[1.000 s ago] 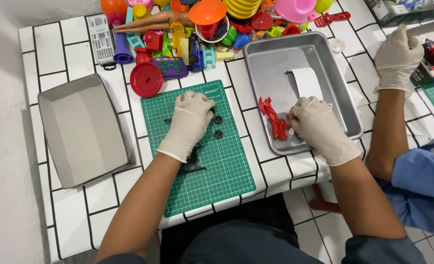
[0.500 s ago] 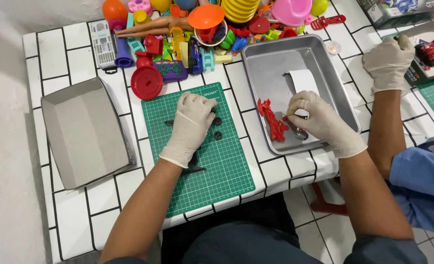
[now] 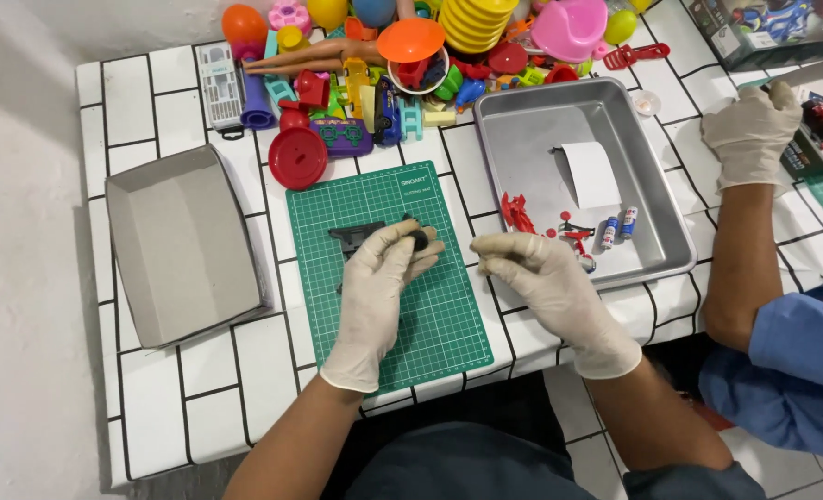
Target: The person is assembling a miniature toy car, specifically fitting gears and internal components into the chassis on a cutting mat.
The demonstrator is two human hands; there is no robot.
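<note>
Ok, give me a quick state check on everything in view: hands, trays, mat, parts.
Left hand: gloved, pinching a small black wheel over the mat.
Right hand: gloved, fingers curled, contents hidden.
Green cutting mat: flat, black part on it.
Metal tray: upright, holds red parts, white paper, two small batteries.
Grey tray: tilted.
Co-worker's gloved hand: resting flat.

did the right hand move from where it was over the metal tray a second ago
Yes. The right hand has come left out of the metal tray and now sits between it and the green cutting mat.
</note>
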